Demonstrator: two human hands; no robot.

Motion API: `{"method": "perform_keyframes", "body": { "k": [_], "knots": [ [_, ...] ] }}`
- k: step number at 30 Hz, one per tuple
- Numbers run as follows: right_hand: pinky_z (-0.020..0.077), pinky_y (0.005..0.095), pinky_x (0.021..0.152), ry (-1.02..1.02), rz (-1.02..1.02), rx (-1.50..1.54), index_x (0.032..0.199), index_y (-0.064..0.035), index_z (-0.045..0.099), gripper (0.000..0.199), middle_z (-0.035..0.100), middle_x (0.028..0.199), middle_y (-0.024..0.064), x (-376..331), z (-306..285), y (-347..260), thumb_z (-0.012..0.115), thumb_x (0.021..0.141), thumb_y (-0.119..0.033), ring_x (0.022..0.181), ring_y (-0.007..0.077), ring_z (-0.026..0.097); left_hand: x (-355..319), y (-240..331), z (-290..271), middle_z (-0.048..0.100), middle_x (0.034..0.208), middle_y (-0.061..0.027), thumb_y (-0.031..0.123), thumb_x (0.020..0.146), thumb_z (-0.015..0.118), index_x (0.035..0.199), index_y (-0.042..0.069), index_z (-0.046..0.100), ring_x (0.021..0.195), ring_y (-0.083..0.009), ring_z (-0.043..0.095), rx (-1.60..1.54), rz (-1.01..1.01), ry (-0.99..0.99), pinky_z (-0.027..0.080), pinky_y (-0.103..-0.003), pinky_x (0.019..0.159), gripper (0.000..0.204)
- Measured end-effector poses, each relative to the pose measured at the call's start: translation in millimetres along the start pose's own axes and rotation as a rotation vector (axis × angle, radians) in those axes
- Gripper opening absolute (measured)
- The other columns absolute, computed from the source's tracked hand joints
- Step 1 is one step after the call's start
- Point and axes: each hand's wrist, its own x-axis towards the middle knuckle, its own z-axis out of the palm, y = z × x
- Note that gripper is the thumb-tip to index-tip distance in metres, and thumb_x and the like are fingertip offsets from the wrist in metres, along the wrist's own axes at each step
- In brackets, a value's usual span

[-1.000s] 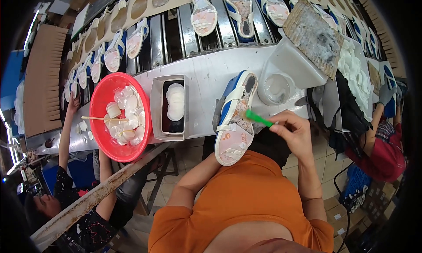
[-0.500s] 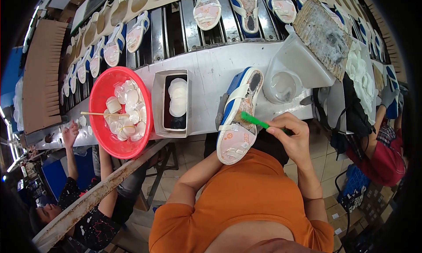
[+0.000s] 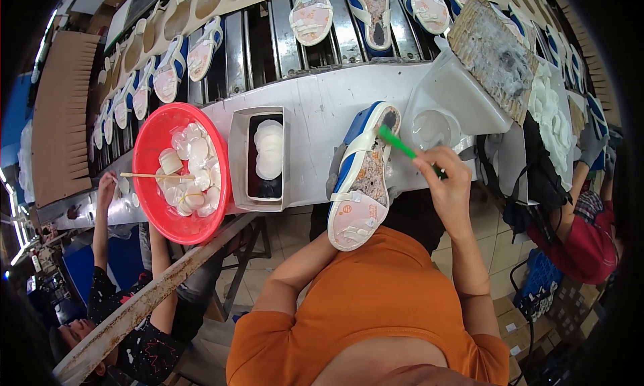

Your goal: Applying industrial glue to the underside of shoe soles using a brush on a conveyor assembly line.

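A white-strapped sandal on a blue shoe last (image 3: 367,128) is held up in front of me, its rough bottom facing me. My left hand (image 3: 333,175), in a grey glove, grips it from behind; only some fingers show past its left edge. My right hand (image 3: 447,183) is closed on the green handle of a brush (image 3: 400,144). The bristle end touches the dark toe end of the sandal's bottom, at the far end. Near me, the heel part is covered by a pale pink insole piece (image 3: 355,215).
A red bowl (image 3: 141,175) of round whitish pieces and a grey box (image 3: 286,185) stand left. A clear cup (image 3: 433,130) and a stained board (image 3: 493,54) lie right. Behind, sandals (image 3: 311,17) line a roller conveyor (image 3: 288,40). Co-workers (image 3: 144,332) work at both sides.
My right hand has moved the brush away from me, from the middle of the sandal's bottom to its toe end. Sandals on the conveyor have shifted slightly left. The left co-worker's raised hand has moved.
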Motion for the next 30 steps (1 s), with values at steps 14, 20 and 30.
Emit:
{"method": "perform_keyframes", "body": {
  "k": [14, 20, 30],
  "knots": [
    [0.0463, 0.0281, 0.064, -0.036, -0.055, -0.071, 0.092, 0.0036, 0.07, 0.01, 0.065, 0.081, 0.0108, 6.7, 1.8, -5.6, 0.072, 0.084, -0.002, 0.069, 0.0176, 0.061, 5.4, 2.5, -1.1, 0.039, 0.148, -0.0139, 0.043, 0.097, 0.052, 0.15, 0.01, 0.031, 0.131, -0.0252, 0.045, -0.146, -0.024, -0.021, 0.042, -0.044, 0.107, 0.065],
    [0.0473, 0.0296, 0.062, -0.077, -0.033, -0.073, 0.09, 0.0027, 0.07, 0.008, 0.065, 0.081, 0.0116, -2.3, -1.6, -9.5, 0.072, 0.084, -0.003, 0.068, 0.0205, 0.062, 5.3, 5.1, -0.5, 0.04, 0.147, -0.014, 0.042, 0.098, 0.051, 0.149, 0.01, 0.032, 0.129, -0.0243, 0.047, -0.165, -0.032, -0.024, 0.045, -0.044, 0.106, 0.064],
    [0.0466, 0.0301, 0.061, -0.04, -0.198, -0.076, 0.09, 0.0031, 0.069, 0.011, 0.064, 0.081, 0.0119, 9.1, 1.4, -12.5, 0.071, 0.085, -0.007, 0.067, 0.0225, 0.062, 3.1, -1.3, 5.6, 0.045, 0.141, -0.0144, 0.037, 0.098, 0.053, 0.147, 0.009, 0.034, 0.125, -0.0232, 0.051, 0.041, 0.217, 0.013, 0.05, -0.041, 0.102, 0.06]
  ]
}}
